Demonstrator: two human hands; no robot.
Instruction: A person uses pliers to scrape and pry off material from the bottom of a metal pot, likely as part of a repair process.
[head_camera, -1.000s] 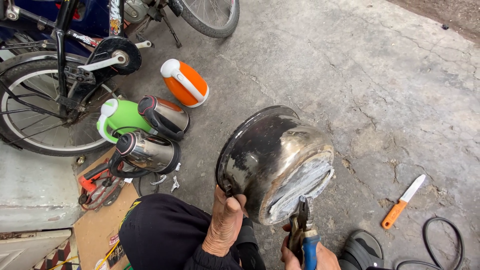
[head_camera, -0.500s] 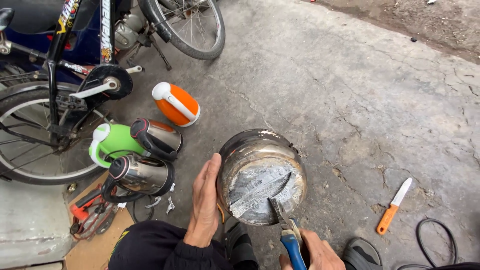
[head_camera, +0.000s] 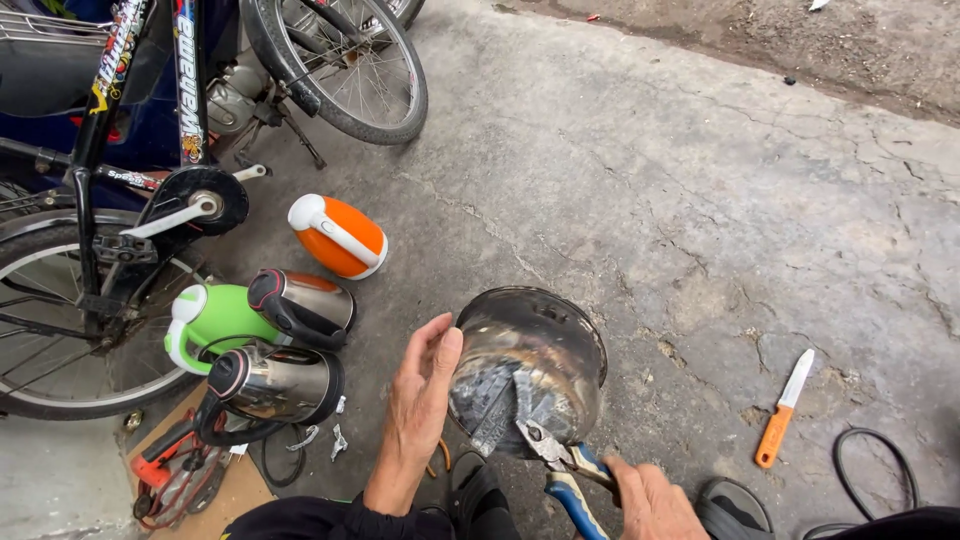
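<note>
Head view: I look down at my two hands over a grey concrete floor (head_camera: 700, 200) with cracks in it.
Left hand: my left hand (head_camera: 425, 385) is flat and open, fingers (head_camera: 440, 345) straight and close together, pressed on the left side of the pot. It grips nothing.
Right hand: my right hand (head_camera: 650, 500) is at the bottom edge of the picture. Its fingers are curled tight round the blue handles of the pliers (head_camera: 560, 465).
Pliers: the metal tips touch the shiny grey sheet on the bottom of the pot.
Pot: the dark, burnt metal pot (head_camera: 535, 365) is tipped on its side, low in the middle of the picture, between my two hands. Its bottom faces me.
Kettles: an orange and white kettle (head_camera: 340, 238) lies on the floor well to the left of the pot. Near it are a green kettle (head_camera: 215, 320), a steel kettle with a dark red lid (head_camera: 305, 305) and a steel kettle with a black handle (head_camera: 275, 385), all close together.
Knife: a knife with an orange handle (head_camera: 783, 412) lies on the floor to the right, apart from the pot.
Cable: a black cable loop (head_camera: 875, 475) lies near the bottom right corner.
Bicycle: a bicycle (head_camera: 180, 130) stands at the top left, wheels on the floor.
</note>
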